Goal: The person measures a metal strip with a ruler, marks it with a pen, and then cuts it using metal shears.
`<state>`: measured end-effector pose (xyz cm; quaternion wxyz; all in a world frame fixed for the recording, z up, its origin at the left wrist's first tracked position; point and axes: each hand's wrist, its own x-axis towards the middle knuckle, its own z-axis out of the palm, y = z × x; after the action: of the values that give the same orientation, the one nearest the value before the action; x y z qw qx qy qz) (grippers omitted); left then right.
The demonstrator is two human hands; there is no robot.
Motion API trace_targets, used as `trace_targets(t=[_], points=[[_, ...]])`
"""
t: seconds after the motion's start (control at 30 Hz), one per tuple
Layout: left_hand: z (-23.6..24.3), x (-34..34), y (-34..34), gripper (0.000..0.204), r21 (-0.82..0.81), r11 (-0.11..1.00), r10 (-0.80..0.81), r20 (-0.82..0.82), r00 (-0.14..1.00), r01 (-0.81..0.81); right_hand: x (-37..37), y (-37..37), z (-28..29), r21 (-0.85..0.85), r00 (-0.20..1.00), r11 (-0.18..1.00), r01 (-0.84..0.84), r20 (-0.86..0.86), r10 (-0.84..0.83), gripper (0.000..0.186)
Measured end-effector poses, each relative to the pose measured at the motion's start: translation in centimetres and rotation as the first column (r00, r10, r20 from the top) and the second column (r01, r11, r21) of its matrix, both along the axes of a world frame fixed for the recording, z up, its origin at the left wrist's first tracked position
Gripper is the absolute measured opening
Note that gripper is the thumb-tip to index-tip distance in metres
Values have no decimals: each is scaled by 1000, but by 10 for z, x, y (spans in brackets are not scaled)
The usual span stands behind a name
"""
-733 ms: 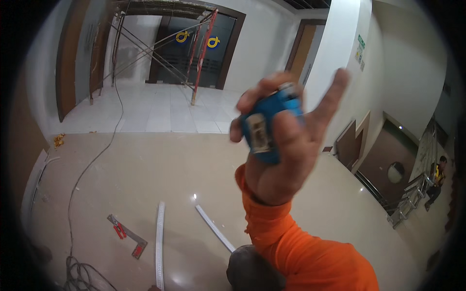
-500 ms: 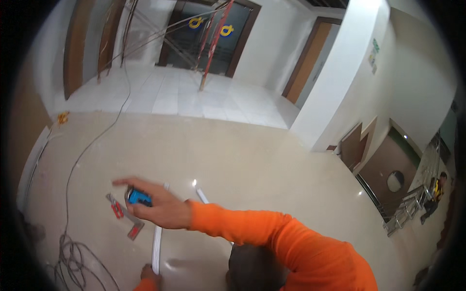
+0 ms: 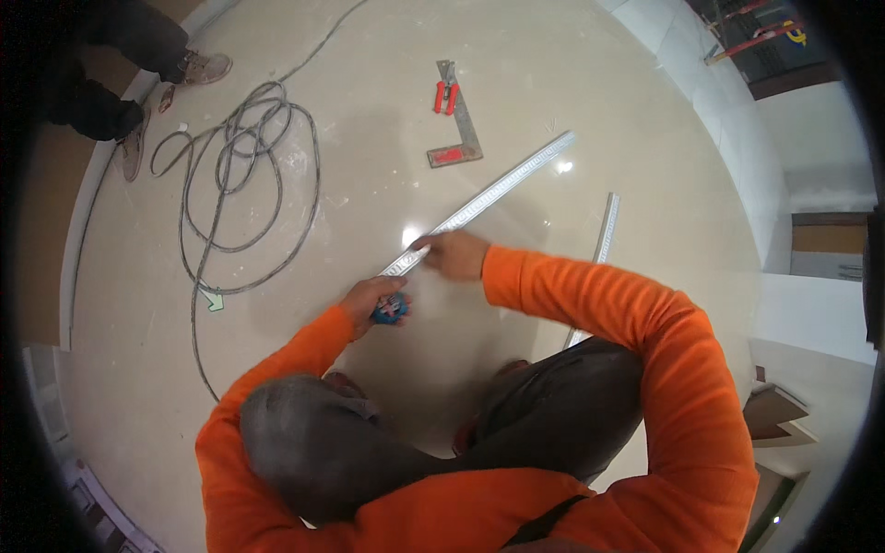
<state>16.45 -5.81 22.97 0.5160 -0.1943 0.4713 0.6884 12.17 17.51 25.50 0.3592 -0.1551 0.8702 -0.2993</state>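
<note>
White wall point(image 3: 816, 129), beige floor point(image 3: 369, 166) beneath strip point(image 3: 507, 182)

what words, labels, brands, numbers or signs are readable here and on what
No readable words or numbers.
Pale green flat arrow: arrow sign, no visible lettering.
Blue handheld tape measure: markings too small.
Grey-and-red L-shaped metal square: too small.
Yellow-and-blue emblem on dark glass door: too small.

Grey cable point(image 3: 221, 187), coiled | green arrow point(image 3: 213, 299) beside it | person's shoes point(image 3: 205, 68) near baseboard point(image 3: 77, 230)
</note>
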Motion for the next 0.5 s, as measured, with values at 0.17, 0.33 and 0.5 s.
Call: trace_targets(t=[0.17, 0.33, 0.5], points=[[-25, 37, -76, 25, -677, 710, -550, -365, 752, 191, -118, 71, -50, 433, 921, 884, 176, -389, 7, 33], [-32, 93, -143, 40, -984, 179, -839, -150, 523, 5, -166, 89, -103, 405, 849, 880, 249, -528, 3, 43], [-58, 115, -157, 55, -995, 96, -792, -74, 606, 3, -161, 54, -131, 427, 820, 895, 130, -554, 145, 37]])
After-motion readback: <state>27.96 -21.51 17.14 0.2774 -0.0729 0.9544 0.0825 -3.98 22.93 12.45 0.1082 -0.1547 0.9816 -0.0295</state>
